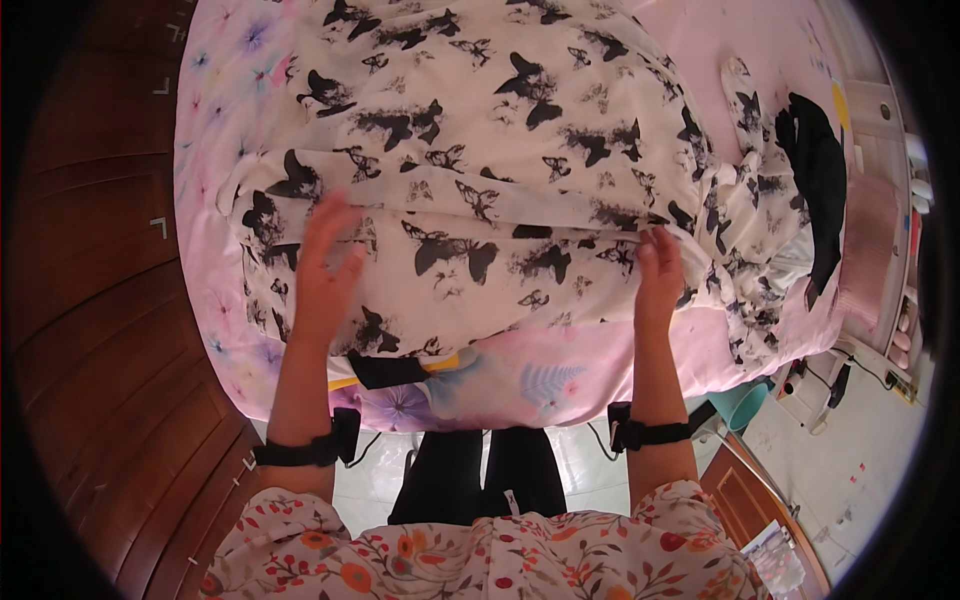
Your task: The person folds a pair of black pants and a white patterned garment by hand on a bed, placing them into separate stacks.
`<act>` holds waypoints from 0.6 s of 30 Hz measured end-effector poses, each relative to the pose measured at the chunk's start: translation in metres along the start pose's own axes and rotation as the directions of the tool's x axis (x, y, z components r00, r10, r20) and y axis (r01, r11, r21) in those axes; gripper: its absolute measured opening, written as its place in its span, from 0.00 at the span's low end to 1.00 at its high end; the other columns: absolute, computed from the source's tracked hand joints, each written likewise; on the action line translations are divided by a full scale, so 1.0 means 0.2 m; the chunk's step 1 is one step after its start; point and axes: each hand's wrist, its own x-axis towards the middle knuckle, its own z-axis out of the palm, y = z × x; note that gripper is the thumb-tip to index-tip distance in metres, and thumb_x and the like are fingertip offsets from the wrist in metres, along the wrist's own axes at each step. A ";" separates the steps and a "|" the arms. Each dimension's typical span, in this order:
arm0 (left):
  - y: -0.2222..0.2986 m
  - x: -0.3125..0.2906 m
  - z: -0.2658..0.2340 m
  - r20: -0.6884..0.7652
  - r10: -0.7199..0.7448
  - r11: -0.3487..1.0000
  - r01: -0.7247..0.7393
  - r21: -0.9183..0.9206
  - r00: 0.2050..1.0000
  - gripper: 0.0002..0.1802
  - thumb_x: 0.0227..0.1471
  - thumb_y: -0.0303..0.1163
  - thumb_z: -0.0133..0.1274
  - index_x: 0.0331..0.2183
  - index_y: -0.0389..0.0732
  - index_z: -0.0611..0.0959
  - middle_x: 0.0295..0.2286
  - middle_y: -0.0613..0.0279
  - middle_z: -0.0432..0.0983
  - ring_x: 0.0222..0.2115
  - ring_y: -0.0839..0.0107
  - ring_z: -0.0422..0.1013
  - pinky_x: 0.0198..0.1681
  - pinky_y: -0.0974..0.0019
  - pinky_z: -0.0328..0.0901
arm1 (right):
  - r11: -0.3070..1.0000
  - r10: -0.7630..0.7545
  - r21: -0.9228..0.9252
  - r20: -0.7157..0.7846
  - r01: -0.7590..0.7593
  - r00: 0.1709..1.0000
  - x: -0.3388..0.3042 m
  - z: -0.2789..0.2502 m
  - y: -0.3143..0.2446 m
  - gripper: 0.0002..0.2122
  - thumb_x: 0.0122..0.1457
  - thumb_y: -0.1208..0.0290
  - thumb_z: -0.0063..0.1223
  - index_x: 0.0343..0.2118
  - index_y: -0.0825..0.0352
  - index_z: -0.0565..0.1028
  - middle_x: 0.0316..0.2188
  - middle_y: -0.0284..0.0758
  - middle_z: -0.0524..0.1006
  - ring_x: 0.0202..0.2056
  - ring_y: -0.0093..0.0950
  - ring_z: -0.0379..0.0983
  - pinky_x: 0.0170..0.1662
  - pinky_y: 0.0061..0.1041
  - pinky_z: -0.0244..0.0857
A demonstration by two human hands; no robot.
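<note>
A white garment (470,120) with black butterfly print lies spread over the bed, a fold running across it from left to right. Whether it is a dress or a blouse I cannot tell. Over its left part is my left hand (328,275), slightly blurred, fingers apart and nothing held. At the right end of the fold, my right hand (660,270) has its fingers drawn together on the cloth, pinching it. Beyond that hand the same printed cloth lies bunched, with a sleeve-like piece (742,100) pointing away.
The bed has a pink flowered sheet (225,320). Black cloth (815,180) lies at its right side, and a black piece (388,371) with yellow pokes out at the near edge. Brown wooden cabinets (95,270) line the left. A teal bin (742,403) and cables stand at lower right.
</note>
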 end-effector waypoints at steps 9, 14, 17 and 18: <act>0.06 0.21 0.15 0.185 -0.003 0.756 -0.119 0.644 0.983 0.34 0.47 0.27 0.51 0.57 0.48 0.62 0.60 0.59 0.48 0.62 0.57 0.42 0.61 0.45 0.37 | 0.414 -0.261 -0.765 0.420 0.494 0.869 0.17 0.09 -0.07 0.25 0.50 0.72 0.54 0.54 0.60 0.67 0.60 0.43 0.56 0.56 0.44 0.57 0.56 0.37 0.54; 0.16 0.45 0.21 -0.070 0.215 0.893 -0.167 0.418 0.974 0.32 0.49 0.24 0.48 0.57 0.43 0.61 0.61 0.53 0.43 0.61 0.54 0.42 0.61 0.49 0.40 | 0.470 -0.172 -0.831 0.244 0.297 0.954 0.29 0.16 -0.16 0.19 0.53 0.69 0.52 0.50 0.61 0.69 0.53 0.41 0.63 0.52 0.41 0.62 0.46 0.35 0.64; 0.27 0.44 0.38 0.021 0.311 0.878 -0.295 0.377 0.950 0.30 0.47 0.25 0.49 0.54 0.42 0.65 0.59 0.50 0.48 0.61 0.53 0.45 0.60 0.48 0.41 | 0.675 -0.245 -0.674 0.179 0.300 0.953 0.39 0.12 -0.16 0.15 0.55 0.71 0.50 0.46 0.66 0.70 0.47 0.38 0.66 0.39 0.35 0.71 0.40 0.30 0.66; 0.30 0.42 0.42 0.100 0.347 0.880 -0.361 0.310 0.932 0.29 0.47 0.24 0.49 0.53 0.43 0.67 0.59 0.50 0.49 0.61 0.53 0.45 0.61 0.48 0.39 | 0.676 -0.249 -0.672 0.177 0.302 0.952 0.42 0.14 -0.21 0.15 0.55 0.71 0.50 0.46 0.66 0.70 0.47 0.38 0.66 0.39 0.35 0.71 0.40 0.30 0.66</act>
